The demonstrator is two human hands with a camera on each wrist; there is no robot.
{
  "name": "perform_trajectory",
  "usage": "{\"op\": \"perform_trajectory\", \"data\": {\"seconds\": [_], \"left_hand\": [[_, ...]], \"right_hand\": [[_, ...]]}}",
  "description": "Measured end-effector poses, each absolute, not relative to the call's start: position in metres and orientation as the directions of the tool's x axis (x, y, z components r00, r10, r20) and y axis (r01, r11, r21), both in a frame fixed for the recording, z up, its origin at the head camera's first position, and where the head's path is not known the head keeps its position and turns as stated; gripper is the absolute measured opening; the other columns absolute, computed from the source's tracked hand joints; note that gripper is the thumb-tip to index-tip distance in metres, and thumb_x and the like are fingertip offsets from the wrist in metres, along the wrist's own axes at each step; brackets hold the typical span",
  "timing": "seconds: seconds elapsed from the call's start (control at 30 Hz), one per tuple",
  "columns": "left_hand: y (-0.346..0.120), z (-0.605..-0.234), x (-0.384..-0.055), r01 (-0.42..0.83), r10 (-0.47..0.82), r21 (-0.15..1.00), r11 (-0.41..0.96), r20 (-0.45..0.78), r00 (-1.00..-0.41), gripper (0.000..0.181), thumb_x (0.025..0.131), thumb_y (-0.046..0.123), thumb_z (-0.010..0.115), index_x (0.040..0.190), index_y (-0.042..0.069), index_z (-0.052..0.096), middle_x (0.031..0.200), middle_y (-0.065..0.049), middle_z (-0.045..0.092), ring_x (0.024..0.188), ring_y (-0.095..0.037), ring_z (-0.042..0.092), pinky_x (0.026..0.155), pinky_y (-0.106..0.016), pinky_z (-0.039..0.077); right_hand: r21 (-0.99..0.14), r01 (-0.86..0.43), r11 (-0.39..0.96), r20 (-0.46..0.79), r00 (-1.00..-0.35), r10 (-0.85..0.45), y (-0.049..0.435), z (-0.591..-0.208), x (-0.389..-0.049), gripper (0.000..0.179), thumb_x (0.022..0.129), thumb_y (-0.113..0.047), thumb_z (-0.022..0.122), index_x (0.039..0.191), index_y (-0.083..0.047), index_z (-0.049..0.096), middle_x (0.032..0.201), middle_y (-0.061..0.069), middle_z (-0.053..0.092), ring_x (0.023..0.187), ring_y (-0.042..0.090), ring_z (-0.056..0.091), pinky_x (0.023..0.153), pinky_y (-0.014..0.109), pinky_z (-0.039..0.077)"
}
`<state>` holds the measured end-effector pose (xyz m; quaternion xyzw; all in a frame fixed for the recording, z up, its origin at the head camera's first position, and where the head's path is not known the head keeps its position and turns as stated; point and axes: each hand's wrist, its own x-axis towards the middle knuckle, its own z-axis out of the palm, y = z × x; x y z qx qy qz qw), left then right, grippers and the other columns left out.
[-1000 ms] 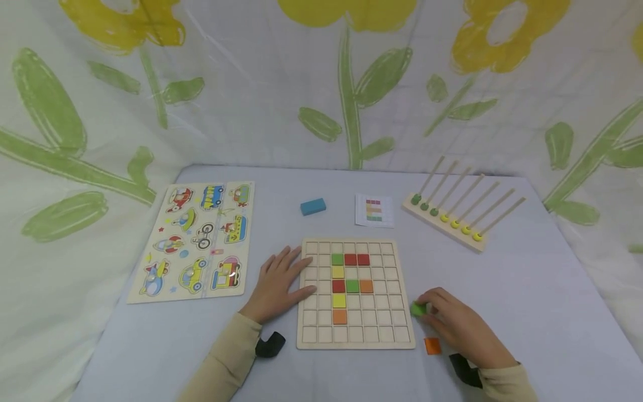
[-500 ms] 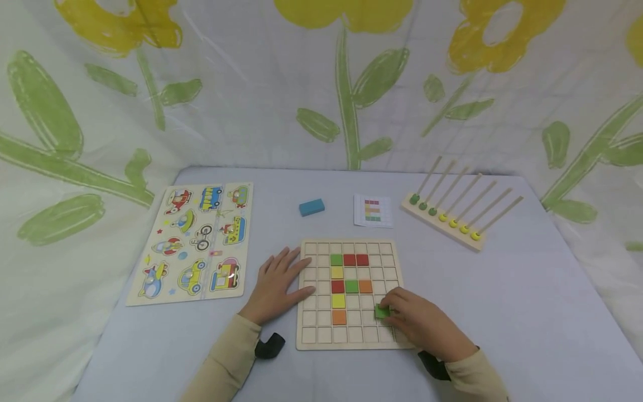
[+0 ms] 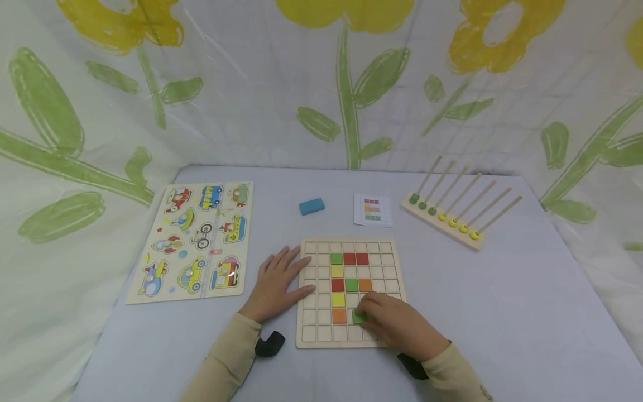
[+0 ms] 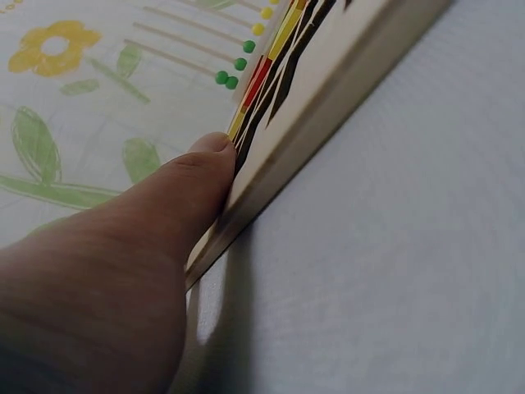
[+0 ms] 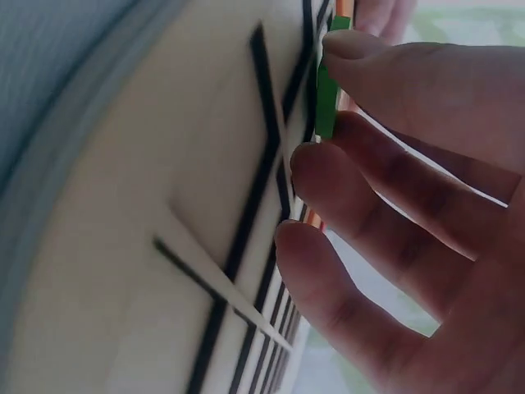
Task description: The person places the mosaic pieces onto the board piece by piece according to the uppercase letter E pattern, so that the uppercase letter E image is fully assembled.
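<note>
A wooden grid board [image 3: 324, 333] lies at the middle of the table. Coloured square tiles sit in its cells, among them a red tile [image 3: 338, 285], a yellow tile [image 3: 339, 300] and an orange tile [image 3: 339, 316]. My right hand [image 3: 397, 324] pinches a green tile [image 3: 359, 317] over the cell just right of that orange tile. In the right wrist view the thumb presses the green tile [image 5: 328, 90] near the board's surface; whether it is seated cannot be told. My left hand [image 3: 273, 287] rests with spread fingers on the board's left edge, thumb on its rim in the left wrist view.
Behind the board lie a blue block [image 3: 312, 206] and a pattern card [image 3: 373, 210]. A bead stand [image 3: 442, 220] with several upright rods is at the back right. A vehicle picture puzzle [image 3: 193, 240] lies on the left.
My right hand has carried the green tile leftward from beside the board to the cell right of the lower orange tile. My left hand has stayed on the board's edge.
</note>
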<state>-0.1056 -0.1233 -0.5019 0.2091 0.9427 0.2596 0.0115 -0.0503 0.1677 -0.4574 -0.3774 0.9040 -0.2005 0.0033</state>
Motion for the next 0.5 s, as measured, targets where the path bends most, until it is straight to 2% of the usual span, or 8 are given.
{"op": "perform_trajectory", "data": {"seconds": [0.5], "left_hand": [[-0.1229, -0.4997, -0.1053, 0.384, 0.398, 0.505, 0.773, 0.084, -0.914, 0.063, 0.089, 0.054, 0.058, 0.143, 0.025, 0.045, 0.157, -0.003, 0.029, 0.147, -0.027, 0.015, 0.115, -0.052, 0.01]], "right_hand": [[-0.345, -0.67, 0.657, 0.099, -0.722, -0.684, 0.1595, -0.4583, -0.0506, 0.018, 0.085, -0.017, 0.073, 0.101, -0.018, 0.064, 0.101, -0.011, 0.058, 0.088, 0.003, 0.057, 0.08, 0.022, 0.052]]}}
